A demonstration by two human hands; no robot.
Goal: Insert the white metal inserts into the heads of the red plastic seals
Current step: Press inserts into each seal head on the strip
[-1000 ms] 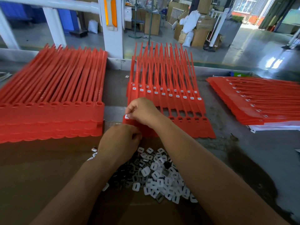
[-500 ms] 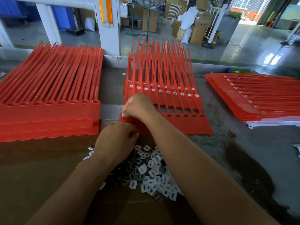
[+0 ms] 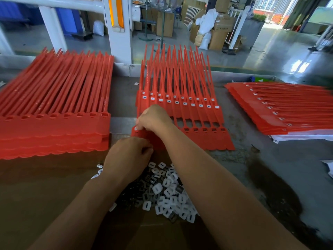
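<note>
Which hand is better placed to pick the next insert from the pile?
Left. The left hand is right at the inserts; the right hand is farther away and pinches the leftmost head of the seals.

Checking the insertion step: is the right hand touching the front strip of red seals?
Touching. Head view: the right hand, fingers curled, grips the front seal strip at its leftmost head.
</note>
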